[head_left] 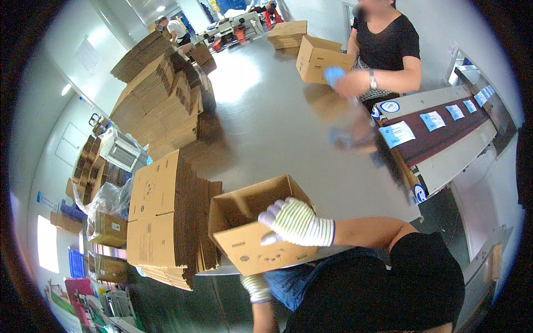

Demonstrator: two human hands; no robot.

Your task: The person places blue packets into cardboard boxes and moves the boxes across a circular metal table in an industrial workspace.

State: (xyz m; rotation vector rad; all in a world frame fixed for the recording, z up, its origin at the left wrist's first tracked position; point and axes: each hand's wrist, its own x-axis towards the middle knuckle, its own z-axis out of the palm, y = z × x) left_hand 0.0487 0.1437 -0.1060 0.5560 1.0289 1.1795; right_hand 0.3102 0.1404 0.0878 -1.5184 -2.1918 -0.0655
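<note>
Sitting lower centre, the carton lies between the right hand, grasping its rim, and left hand, grip unclear.

Matt cardboard box, smooth glossy metal tabletop

The left hand shows only in part: its fingers are hidden by the box, and its forearm is cut off by the lower edge. The right hand covers part of the box's rim and inside. A co-worker's hand and the blue packet by it are blurred; the co-worker's head is cut off above. What the far person handles is too small to tell.
</note>
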